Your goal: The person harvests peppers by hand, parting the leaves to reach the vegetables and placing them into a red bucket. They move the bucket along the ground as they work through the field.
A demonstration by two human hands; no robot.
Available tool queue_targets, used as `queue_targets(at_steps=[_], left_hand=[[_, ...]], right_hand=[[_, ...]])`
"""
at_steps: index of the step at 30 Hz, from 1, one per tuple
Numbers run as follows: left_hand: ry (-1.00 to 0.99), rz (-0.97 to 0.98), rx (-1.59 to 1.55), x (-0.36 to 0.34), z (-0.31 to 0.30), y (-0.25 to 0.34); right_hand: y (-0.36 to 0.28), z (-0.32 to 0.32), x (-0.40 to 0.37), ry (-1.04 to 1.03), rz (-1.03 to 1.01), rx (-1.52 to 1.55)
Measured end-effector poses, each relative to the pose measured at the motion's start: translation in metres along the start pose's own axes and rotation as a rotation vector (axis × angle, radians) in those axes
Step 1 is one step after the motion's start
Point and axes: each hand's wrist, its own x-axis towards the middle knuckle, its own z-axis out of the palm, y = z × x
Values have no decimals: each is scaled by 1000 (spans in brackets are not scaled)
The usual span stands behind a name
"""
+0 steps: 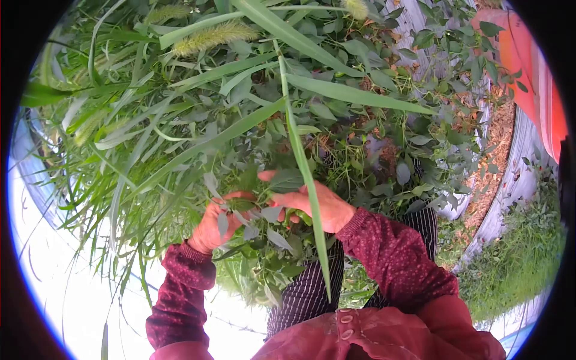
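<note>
Both my hands are in among the leaves of a bushy green plant, close together. My left hand has its fingers bent around a leafy stem, and leaves cover part of the fingertips. To its right, my right hand is curled with the palm side toward the left hand. Small green peppers show under its curled fingers, partly hidden. A broad dark leaf lies over its thumb and index finger area. One long grass blade hangs in front of the right hand.
Tall grass with bristly seed heads crowds the left and top. A red-orange container or bag stands at the upper right. Silvery sheeting borders a strip of brown litter. My striped trouser legs are below the plants.
</note>
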Motion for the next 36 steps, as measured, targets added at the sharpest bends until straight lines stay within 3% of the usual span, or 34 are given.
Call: queue_targets(at_steps=[4, 5, 6, 7, 8, 9, 10, 12, 14, 16, 17, 22, 24, 25, 26, 28, 29, 30, 32, 33, 35, 36], left_hand=[[85, -45, 169, 0, 5, 0], [90, -19, 385, 0, 6, 6], [89, -8, 386, 2, 12, 10], [55, -9, 307, 2, 19, 12], [21, -14, 229, -1, 26, 17], [-35, -36, 402, -4, 31, 28], [-37, -33, 399, -7, 36, 26], [-47, 145, 606, -17, 46, 19], [28, 178, 794, -21, 48, 11], [-115, 99, 1484, -17, 46, 14], [-191, 64, 1620, -13, 48, 20], [-70, 186, 1730, 5, 61, 83], [186, 446, 1499, 18, 59, 103], [210, 548, 1436, 35, 55, 106], [232, 650, 1371, 55, 48, 108], [239, 467, 1592, 107, 29, 102], [322, 656, 1704, 137, 6, 83], [406, 846, 1806, 164, -28, 53], [272, 580, 1811, 209, -104, -27], [271, 571, 1808, 196, -89, -15], [0, -187, 1657, 151, -43, 25], [62, 80, 1699, 144, -54, -22]], right_hand=[[0, 1, 5, 101, 58, -147], [10, 0, 11, 142, -104, -107], [18, 0, 17, 183, -264, -63], [18, 0, 18, 186, -269, -68], [17, 2, 17, 367, -400, -470], [16, 2, 17, 546, -521, -878], [16, -6, 21, 548, -520, -882], [11, -24, 33, 708, -535, -486], [8, -19, 29, 610, -495, -316], [-9, 0, 20, 408, -290, 72], [-3, 1, 23, 302, -329, 81], [39, 8, 29, 267, -74, 150], [57, 13, 29, 180, -43, 0], [48, 21, 22, 240, -110, -230], [40, 26, 17, 231, -114, -226], [25, 25, 12, 130, 145, -435], [61, 20, 22, 123, 35, -247], [69, 18, 24, 123, 36, -250], [76, 14, 25, 142, -97, -271], [74, 13, 24, 139, -88, -270], [65, 13, 24, 204, 11, -199], [67, 11, 25, 201, 17, -198]])
